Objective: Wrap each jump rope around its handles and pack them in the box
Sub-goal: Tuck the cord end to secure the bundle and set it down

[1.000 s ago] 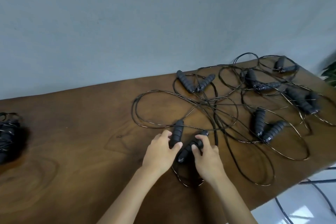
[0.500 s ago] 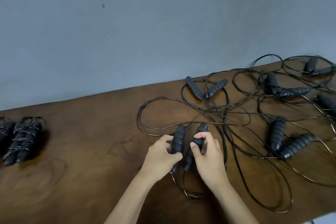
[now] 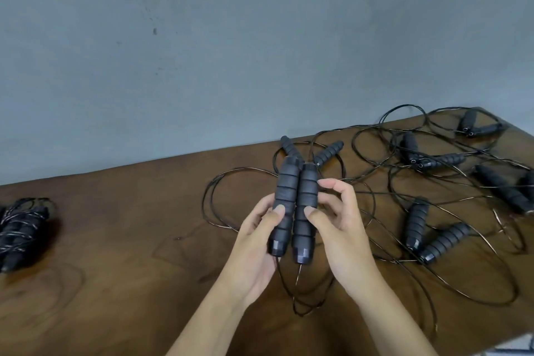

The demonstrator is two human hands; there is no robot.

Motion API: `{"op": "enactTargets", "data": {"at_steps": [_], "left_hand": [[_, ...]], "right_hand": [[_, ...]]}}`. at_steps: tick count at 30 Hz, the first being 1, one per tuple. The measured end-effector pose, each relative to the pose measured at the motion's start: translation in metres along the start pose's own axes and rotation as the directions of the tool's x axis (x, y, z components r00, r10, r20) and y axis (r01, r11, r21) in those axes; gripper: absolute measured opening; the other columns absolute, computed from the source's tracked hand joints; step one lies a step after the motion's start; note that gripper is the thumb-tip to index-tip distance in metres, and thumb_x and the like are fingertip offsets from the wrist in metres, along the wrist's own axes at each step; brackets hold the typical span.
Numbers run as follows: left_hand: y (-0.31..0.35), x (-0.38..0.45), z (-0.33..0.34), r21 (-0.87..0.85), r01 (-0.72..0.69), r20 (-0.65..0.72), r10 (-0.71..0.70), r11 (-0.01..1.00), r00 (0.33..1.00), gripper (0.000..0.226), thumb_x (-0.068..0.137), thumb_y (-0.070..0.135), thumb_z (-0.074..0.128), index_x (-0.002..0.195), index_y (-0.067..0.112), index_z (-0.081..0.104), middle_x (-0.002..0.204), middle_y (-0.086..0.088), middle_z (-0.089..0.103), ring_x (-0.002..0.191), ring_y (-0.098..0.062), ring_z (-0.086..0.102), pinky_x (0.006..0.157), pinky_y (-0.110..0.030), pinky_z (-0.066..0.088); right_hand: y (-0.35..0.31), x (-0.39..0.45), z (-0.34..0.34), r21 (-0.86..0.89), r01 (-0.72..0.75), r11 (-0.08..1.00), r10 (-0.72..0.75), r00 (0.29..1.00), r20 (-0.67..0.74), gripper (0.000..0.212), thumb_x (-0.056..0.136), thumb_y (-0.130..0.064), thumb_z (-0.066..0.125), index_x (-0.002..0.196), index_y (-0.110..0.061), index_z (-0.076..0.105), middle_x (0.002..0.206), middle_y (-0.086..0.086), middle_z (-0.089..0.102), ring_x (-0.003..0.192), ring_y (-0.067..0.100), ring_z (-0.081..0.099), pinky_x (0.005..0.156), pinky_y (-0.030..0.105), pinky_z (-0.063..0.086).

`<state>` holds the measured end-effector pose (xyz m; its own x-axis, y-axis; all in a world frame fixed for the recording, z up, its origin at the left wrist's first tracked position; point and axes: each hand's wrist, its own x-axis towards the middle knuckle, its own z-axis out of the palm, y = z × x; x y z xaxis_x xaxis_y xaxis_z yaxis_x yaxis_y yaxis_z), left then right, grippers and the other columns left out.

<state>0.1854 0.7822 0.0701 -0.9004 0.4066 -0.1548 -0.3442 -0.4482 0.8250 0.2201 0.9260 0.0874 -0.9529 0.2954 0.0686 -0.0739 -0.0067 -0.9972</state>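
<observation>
Black foam handles (image 3: pixel 294 208), two of them, stand side by side and touching above the wooden table (image 3: pixel 130 240), with their cord ends pointing down toward the person. That pairing looks deliberate: a rope can only be wound tidily if both grips form one straight bundle. The left hand (image 3: pixel 254 243) curls round the left grip, thumb across its front, and the right hand (image 3: pixel 338 228) pinches the right grip between thumb and fingertips, its outer fingers lifted clear. Each hand steadies one grip, probably so the two can be lined up end to end before one hand takes both.

From the lower ends the thin cord (image 3: pixel 300 295) hangs slack in a loop onto the table, then runs off into the tangle (image 3: pixel 375 191) of other ropes to the right. I judge that slack is needed for the winding, though the crossing loops could snag and drag neighbouring ropes along.

Several unwrapped pairs (image 3: pixel 430 231) lie among that tangle, so most of the job seems left. At the far left edge sit wrapped bundles (image 3: pixel 20 231), kept well apart from the loose cords. No box shows in this view
</observation>
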Motion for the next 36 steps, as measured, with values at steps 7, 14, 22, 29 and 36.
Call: {"op": "enactTargets", "data": {"at_steps": [7,14,22,29,36], "left_hand": [[0.012,0.006,0.023,-0.015,-0.056,0.076,0.057,0.998,0.995,0.041,0.103,0.026,0.060,0.142,0.012,0.060,0.141,-0.019,0.064,0.131,-0.035,0.062,0.102,-0.043,0.055],[0.028,0.004,0.032,0.043,-0.079,0.183,0.070,0.996,0.981,0.041,0.103,0.028,0.056,0.145,0.024,0.056,0.142,-0.010,0.066,0.135,-0.028,0.060,0.112,-0.046,0.048],[0.043,0.009,0.029,0.139,-0.090,0.322,0.041,0.986,0.946,0.053,0.102,0.024,0.063,0.150,0.037,0.046,0.148,-0.005,0.061,0.137,-0.029,0.058,0.099,-0.048,0.057],[0.053,0.012,0.031,0.126,-0.051,0.347,0.004,0.991,0.938,0.047,0.100,0.017,0.065,0.145,0.027,0.055,0.140,-0.019,0.063,0.121,-0.039,0.065,0.098,-0.056,0.057],[0.045,0.006,0.041,0.176,0.023,0.374,-0.089,0.984,0.923,0.051,0.097,0.016,0.069,0.145,0.022,0.054,0.128,-0.015,0.071,0.106,-0.036,0.072,0.092,-0.051,0.061]], "right_hand": [[-0.027,0.004,-0.009,-0.004,0.083,0.997,-0.083,0.996,-0.027,0.042,0.097,-0.002,0.061,0.126,-0.029,0.049,0.115,-0.001,0.070,0.095,0.009,0.070,0.077,0.016,0.055],[-0.042,0.008,-0.008,0.050,0.128,0.990,-0.129,0.992,0.004,0.042,0.095,0.000,0.063,0.126,-0.027,0.051,0.112,0.001,0.072,0.093,0.017,0.071,0.079,0.026,0.059],[-0.055,0.016,-0.009,-0.041,0.214,0.976,-0.212,0.976,0.047,0.044,0.093,-0.004,0.069,0.127,-0.029,0.053,0.114,-0.004,0.073,0.098,0.017,0.069,0.080,0.032,0.058],[-0.059,0.019,-0.011,-0.017,0.160,0.987,-0.159,0.987,0.024,0.052,0.091,-0.012,0.073,0.133,-0.031,0.050,0.117,-0.009,0.073,0.103,0.010,0.067,0.061,0.021,0.057],[-0.082,0.040,-0.008,0.127,-0.045,0.991,0.029,0.991,0.127,0.045,0.090,-0.033,0.072,0.130,-0.018,0.058,0.115,0.004,0.076,0.106,0.021,0.073,0.092,0.042,0.059]]}}
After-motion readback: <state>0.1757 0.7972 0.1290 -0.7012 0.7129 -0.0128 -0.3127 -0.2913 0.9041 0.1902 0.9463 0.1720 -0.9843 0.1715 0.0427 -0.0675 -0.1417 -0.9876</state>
